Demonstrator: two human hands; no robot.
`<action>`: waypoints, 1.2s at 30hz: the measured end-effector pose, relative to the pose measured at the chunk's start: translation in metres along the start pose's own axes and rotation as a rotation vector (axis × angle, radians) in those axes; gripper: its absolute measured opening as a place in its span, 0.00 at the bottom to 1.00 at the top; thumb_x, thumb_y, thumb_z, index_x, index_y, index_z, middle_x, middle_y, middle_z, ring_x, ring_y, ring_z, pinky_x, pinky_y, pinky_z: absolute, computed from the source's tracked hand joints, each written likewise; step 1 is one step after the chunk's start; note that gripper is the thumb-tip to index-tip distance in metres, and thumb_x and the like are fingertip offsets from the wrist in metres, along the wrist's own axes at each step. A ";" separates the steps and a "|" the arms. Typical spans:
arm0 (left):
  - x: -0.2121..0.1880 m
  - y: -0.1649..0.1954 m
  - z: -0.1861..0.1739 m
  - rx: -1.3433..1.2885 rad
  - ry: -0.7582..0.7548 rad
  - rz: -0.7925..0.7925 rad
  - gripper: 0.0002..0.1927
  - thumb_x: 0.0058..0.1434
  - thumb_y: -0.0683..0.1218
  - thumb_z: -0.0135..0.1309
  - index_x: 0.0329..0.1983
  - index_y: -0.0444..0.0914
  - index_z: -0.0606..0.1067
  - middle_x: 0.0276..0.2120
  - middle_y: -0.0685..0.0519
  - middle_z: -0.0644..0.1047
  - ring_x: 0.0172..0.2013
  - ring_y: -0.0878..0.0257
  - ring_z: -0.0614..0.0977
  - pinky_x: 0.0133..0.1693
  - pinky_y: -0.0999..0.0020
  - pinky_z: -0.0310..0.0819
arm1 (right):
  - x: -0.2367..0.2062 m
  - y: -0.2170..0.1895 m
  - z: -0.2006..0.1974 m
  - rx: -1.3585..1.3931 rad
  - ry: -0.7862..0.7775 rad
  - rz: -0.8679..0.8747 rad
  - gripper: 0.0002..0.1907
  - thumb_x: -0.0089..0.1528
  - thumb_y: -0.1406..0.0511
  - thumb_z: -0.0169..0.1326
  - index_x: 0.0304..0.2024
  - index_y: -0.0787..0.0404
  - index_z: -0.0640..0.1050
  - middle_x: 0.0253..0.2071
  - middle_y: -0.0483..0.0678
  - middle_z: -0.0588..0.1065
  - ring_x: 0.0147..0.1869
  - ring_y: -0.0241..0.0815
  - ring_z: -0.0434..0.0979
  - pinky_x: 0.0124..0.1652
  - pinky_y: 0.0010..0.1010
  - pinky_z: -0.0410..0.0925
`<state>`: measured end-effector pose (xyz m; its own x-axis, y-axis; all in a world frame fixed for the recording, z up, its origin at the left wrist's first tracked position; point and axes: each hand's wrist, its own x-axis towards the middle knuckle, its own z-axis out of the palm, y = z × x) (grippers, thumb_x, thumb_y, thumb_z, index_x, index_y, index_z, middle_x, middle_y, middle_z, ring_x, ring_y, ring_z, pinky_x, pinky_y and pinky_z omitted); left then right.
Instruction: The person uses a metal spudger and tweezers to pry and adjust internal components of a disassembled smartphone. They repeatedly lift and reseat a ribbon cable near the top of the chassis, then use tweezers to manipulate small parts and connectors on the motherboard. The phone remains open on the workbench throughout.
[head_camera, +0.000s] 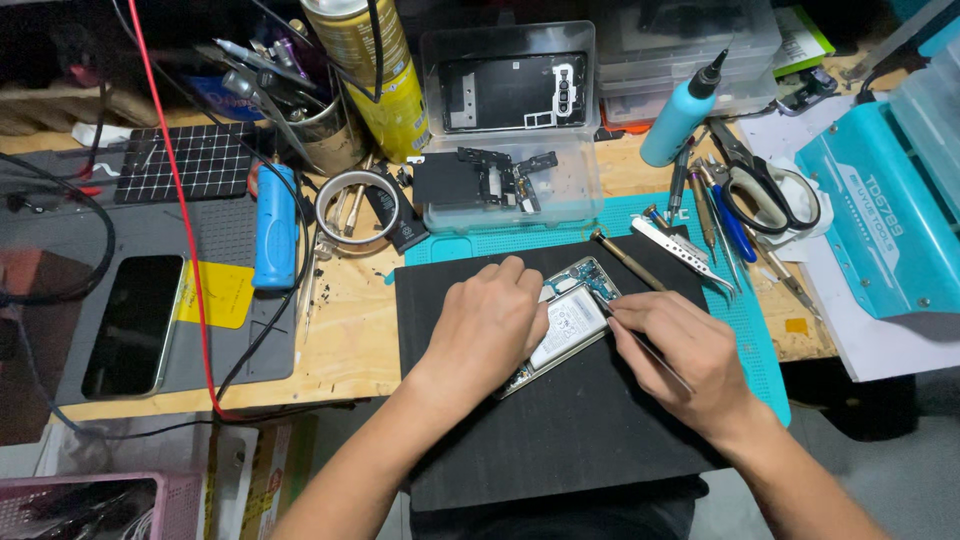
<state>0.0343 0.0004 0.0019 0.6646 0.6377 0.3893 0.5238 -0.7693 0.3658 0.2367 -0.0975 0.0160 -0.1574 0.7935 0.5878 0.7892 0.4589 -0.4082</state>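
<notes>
A cluttered repair counter (350, 340): a clear plastic box (510, 120) holding a phone back cover and black parts, a yellow spray can (375, 75) beside it, a blue squeeze bottle (685, 110), scissors (765, 185), a roll of tape (355, 205), and a dark-screened phone (133, 325) lying on a grey mat (60, 250) at left
</notes>
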 end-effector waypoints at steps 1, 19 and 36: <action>0.000 0.000 0.000 -0.004 0.002 0.002 0.08 0.55 0.43 0.59 0.28 0.34 0.73 0.31 0.46 0.74 0.34 0.50 0.80 0.31 0.55 0.76 | 0.000 0.000 0.001 -0.007 0.000 -0.009 0.08 0.56 0.76 0.62 0.36 0.69 0.77 0.39 0.56 0.80 0.41 0.52 0.82 0.40 0.34 0.74; -0.001 0.003 -0.002 0.000 -0.017 -0.032 0.09 0.54 0.44 0.61 0.30 0.35 0.74 0.32 0.47 0.74 0.36 0.51 0.80 0.32 0.56 0.76 | -0.005 0.000 0.002 -0.119 -0.094 -0.137 0.12 0.55 0.75 0.62 0.41 0.71 0.77 0.45 0.56 0.77 0.46 0.54 0.80 0.42 0.37 0.73; -0.001 0.002 0.000 -0.027 0.009 -0.037 0.09 0.55 0.43 0.60 0.29 0.34 0.72 0.30 0.46 0.74 0.33 0.50 0.81 0.31 0.55 0.76 | -0.004 0.003 -0.002 -0.140 -0.139 -0.185 0.15 0.52 0.76 0.59 0.42 0.71 0.77 0.45 0.57 0.77 0.48 0.54 0.80 0.45 0.38 0.74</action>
<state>0.0345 -0.0015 0.0027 0.6402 0.6664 0.3821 0.5335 -0.7436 0.4031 0.2407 -0.1001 0.0135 -0.3788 0.7529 0.5382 0.8123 0.5491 -0.1965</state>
